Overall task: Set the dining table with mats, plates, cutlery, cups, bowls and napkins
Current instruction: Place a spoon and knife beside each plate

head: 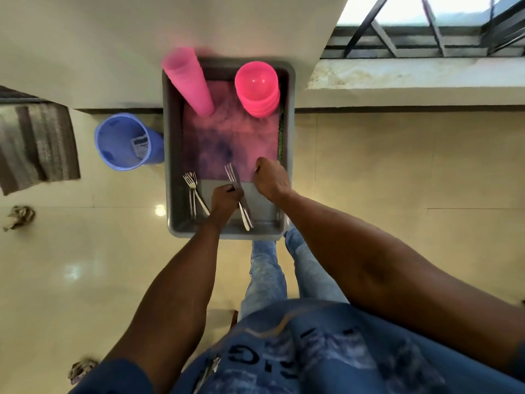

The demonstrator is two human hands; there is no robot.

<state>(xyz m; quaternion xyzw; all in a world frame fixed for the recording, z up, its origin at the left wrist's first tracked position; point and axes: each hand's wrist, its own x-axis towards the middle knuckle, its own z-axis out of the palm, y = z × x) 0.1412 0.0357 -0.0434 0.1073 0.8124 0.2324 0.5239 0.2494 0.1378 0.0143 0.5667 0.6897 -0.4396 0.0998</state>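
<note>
A grey plastic tub (172,166) stands on the floor in front of me. In it are a tall stack of pink cups (189,82), a stack of pink bowls (257,88) and a pink-purple cloth (227,143) spread over the bottom. My left hand (223,201) is shut on a bundle of steel cutlery (240,194), fork tines pointing away from me. Two or three loose forks (193,191) lie at the tub's near left. My right hand (271,177) rests curled on the cloth's near right corner; whether it grips the cloth is unclear.
A blue bucket (125,140) with a small packet inside stands left of the tub. A striped mat (37,146) lies further left. A white wall corner (199,29) overhangs the tub's far end, with a window ledge (412,78) to the right. The floor is glossy tile.
</note>
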